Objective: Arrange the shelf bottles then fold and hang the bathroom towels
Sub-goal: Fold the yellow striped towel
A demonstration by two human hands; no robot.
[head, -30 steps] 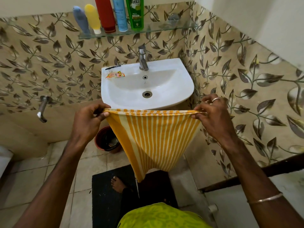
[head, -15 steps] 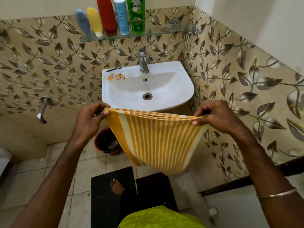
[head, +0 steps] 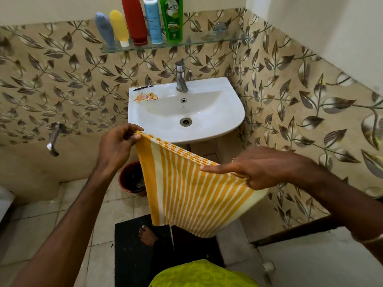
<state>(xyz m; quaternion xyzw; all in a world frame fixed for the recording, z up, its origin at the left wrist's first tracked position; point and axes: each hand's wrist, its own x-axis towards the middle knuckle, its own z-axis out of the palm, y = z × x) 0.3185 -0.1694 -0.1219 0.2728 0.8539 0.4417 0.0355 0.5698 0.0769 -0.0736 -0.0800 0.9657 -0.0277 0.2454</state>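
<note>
A yellow and white striped towel (head: 194, 195), folded in layers, hangs in front of the sink. My left hand (head: 118, 146) pinches its upper left corner. My right hand (head: 259, 168) grips the right end lower down, with the forefinger stretched left along the top edge. The top edge slopes down to the right. On the glass shelf (head: 207, 41) above the tap stand several bottles in a row: a blue tube (head: 104, 30), a yellow tube (head: 119, 26), a red bottle (head: 134, 19), a pale blue bottle (head: 153, 21) and a green bottle (head: 172, 17).
The white sink (head: 228, 119) with a steel tap (head: 181, 77) carries a small sachet (head: 146, 97) and a black item on its rim. A red bucket (head: 129, 177) stands under it. A wall spout (head: 53, 139) juts out at left. My foot (head: 147, 235) is on a black mat (head: 128, 255).
My right hand has dropped lower and come nearer, tilting the towel's top edge down to the right. Its forefinger is now stretched along that edge. My left hand has kept its grip.
</note>
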